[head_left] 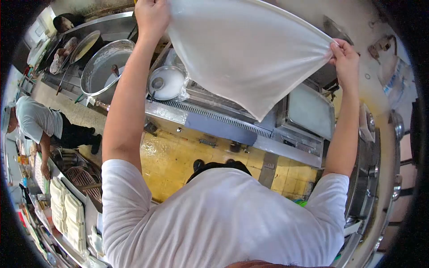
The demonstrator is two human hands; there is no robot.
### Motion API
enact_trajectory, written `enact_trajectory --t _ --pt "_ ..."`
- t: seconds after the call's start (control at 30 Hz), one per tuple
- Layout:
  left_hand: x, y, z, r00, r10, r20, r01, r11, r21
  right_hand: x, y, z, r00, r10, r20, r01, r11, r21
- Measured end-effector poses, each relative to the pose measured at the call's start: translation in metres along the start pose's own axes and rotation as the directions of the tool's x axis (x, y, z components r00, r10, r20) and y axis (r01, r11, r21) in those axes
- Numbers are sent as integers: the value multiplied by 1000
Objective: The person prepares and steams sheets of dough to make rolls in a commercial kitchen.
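Observation:
A thin white sheet hangs stretched in the air in front of me, drooping to a point at its lower edge. My left hand grips its upper left corner near the top of the view. My right hand pinches its right corner at arm's length. The sheet hangs above a steel steamer counter with a flat tray at its right end. Both my arms are raised and spread wide.
A round bowl of white batter with a ladle sits left of the sheet, beside a large steel basin. More pans stand at the far left. Another person in a white shirt bends over a table with stacked white sheets. The floor is wet yellow tile.

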State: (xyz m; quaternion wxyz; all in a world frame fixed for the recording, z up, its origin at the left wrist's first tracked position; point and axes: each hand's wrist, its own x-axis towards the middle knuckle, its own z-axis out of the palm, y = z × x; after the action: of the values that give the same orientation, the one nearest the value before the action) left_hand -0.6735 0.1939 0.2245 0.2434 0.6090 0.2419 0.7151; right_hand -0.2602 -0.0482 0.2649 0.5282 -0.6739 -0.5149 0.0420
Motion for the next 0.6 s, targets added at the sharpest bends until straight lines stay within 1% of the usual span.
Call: enact_trajectory --t 0.13,0.23,0.37,0.47,0.53,0.57,0.6 --pt "4 -6 -18 1000 20 -13 -19 998 59 -15 -19 17 1000 -7 6 7 1000 -1" --pt "7 -8 -24 994 96 -54 -85 979 184 -24 -26 22 1000 -8 7 8 1000 2" --pt "14 -23 -36 994 107 -5 -105 976 190 -39 -33 25 1000 2 27 -2 1000 8" --pt "11 -36 -41 998 67 -17 -61 970 237 -49 -33 32 999 29 28 -30 998 50" --pt "1 -40 -46 991 130 20 -130 952 278 -59 -29 40 997 73 28 -75 995 72" --pt "-7 -42 -47 992 127 24 -129 951 282 -62 -23 44 994 110 25 -111 989 94" --pt "-17 -45 -47 997 61 36 -69 957 282 -64 -13 49 993 114 28 -116 988 98"
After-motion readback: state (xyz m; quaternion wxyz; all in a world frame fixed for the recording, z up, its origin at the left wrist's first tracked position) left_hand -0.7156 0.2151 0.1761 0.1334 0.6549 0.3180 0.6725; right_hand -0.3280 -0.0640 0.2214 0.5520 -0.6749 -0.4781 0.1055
